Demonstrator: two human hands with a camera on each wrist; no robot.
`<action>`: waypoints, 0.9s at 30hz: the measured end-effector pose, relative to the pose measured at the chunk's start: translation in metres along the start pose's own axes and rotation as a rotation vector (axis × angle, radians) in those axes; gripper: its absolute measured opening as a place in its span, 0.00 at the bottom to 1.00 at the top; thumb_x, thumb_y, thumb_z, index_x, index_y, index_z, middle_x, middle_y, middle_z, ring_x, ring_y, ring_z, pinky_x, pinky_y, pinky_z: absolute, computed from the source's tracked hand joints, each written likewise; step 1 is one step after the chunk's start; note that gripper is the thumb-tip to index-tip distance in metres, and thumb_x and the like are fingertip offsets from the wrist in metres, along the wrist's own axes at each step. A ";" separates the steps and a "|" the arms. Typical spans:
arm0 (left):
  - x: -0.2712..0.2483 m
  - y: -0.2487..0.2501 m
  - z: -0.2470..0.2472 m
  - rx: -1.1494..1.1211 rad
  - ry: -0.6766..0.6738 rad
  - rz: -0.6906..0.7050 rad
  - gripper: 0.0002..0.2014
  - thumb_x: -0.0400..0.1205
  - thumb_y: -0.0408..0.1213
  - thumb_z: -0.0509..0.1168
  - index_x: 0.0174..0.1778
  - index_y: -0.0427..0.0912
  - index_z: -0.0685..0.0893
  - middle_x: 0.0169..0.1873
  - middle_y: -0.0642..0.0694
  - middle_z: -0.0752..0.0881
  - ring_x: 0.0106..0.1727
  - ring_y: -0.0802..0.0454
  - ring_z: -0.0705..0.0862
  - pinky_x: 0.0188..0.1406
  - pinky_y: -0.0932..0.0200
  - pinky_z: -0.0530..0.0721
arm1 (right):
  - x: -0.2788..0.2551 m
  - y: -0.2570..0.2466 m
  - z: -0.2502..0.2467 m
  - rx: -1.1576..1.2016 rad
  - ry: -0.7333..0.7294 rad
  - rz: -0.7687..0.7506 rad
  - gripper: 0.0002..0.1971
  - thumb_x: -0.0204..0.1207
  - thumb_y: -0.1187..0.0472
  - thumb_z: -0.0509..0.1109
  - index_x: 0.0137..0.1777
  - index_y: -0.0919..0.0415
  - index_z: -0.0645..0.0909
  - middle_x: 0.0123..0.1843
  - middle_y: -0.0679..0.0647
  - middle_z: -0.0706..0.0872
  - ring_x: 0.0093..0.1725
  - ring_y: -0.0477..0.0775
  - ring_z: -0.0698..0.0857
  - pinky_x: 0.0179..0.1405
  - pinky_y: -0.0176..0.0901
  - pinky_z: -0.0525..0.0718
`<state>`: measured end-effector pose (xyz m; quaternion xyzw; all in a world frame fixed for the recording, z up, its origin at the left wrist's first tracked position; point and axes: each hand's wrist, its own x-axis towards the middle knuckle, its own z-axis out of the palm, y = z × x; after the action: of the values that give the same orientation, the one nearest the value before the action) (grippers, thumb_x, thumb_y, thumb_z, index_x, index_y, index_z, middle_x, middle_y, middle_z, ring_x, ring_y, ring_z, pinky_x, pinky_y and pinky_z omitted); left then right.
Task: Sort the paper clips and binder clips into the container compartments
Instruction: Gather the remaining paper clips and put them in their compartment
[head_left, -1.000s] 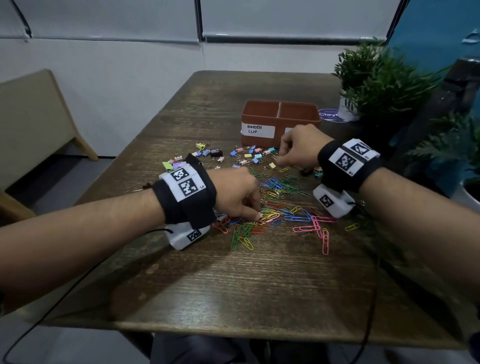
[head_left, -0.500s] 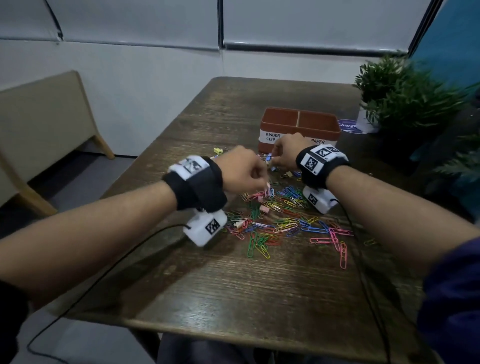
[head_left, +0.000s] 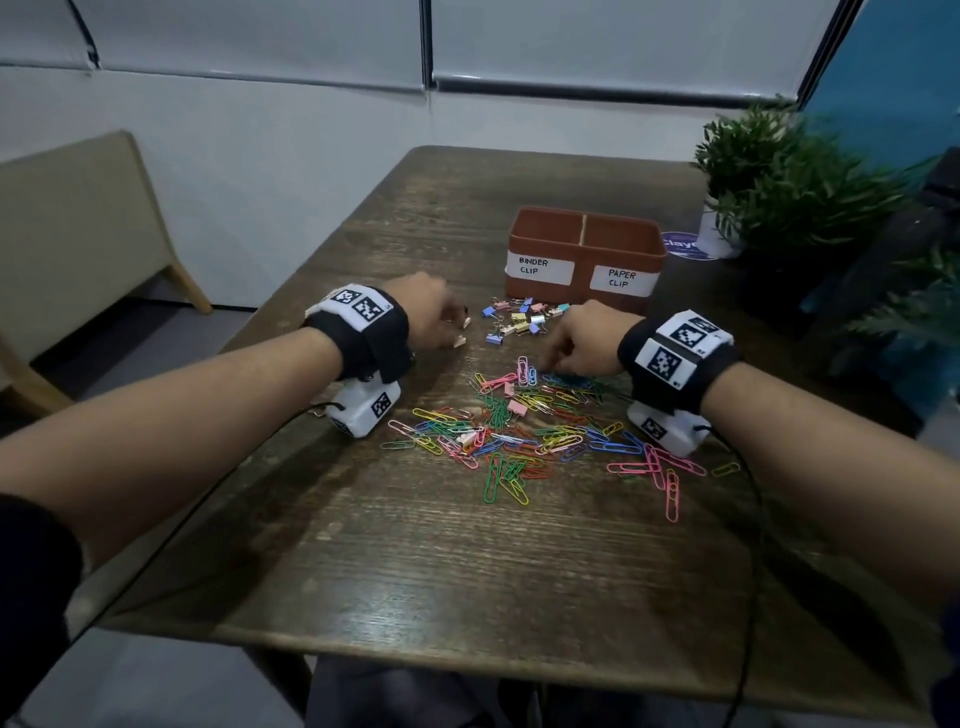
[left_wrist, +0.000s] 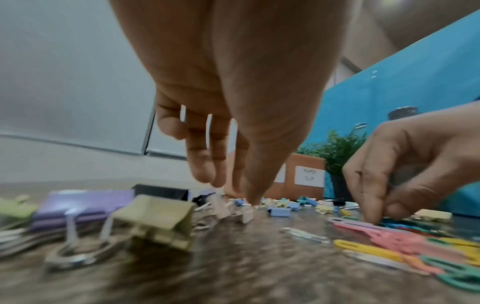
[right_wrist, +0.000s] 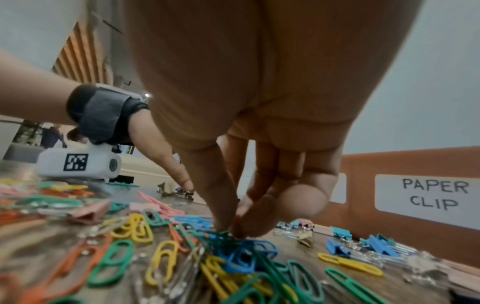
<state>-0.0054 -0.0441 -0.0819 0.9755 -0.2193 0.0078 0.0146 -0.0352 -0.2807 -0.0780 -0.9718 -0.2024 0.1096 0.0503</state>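
Both hands have shifted apart, the left hand (head_left: 431, 317) reaching with loose fingers toward binder clips (head_left: 519, 319) on the counter (head_left: 467, 571), the right hand (head_left: 582, 338) pinching paper clips (right_wrist: 233, 253), while the container (head_left: 587, 254) seemingly sits empty.

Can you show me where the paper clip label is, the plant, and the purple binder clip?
paper clip label (right_wrist: 433, 193): right wrist view, on the white sticker's middle.
plant (head_left: 779, 171): head view, on its green leaves.
purple binder clip (left_wrist: 83, 205): left wrist view, on its purple body.
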 end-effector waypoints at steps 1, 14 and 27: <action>-0.003 0.006 0.000 -0.025 0.035 0.077 0.12 0.80 0.47 0.70 0.57 0.51 0.88 0.51 0.50 0.87 0.52 0.49 0.85 0.48 0.57 0.82 | -0.006 0.000 -0.001 0.012 0.001 -0.013 0.11 0.79 0.63 0.72 0.54 0.47 0.92 0.49 0.44 0.89 0.50 0.45 0.85 0.55 0.43 0.85; -0.009 0.043 0.012 -0.138 -0.128 0.364 0.07 0.73 0.50 0.76 0.45 0.54 0.92 0.33 0.58 0.88 0.36 0.60 0.85 0.40 0.61 0.82 | -0.027 -0.032 0.016 0.036 0.048 -0.095 0.12 0.66 0.43 0.82 0.45 0.48 0.91 0.34 0.40 0.84 0.37 0.44 0.84 0.38 0.42 0.84; -0.022 0.020 -0.013 -0.199 -0.039 0.160 0.10 0.82 0.41 0.64 0.38 0.48 0.89 0.29 0.56 0.85 0.27 0.65 0.80 0.27 0.73 0.70 | -0.024 -0.038 0.015 -0.007 0.019 -0.224 0.16 0.69 0.51 0.83 0.57 0.41 0.90 0.45 0.43 0.86 0.41 0.40 0.80 0.41 0.42 0.82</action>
<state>-0.0338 -0.0524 -0.0690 0.9486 -0.2962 -0.0317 0.1063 -0.0746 -0.2550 -0.0827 -0.9443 -0.3095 0.0936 0.0607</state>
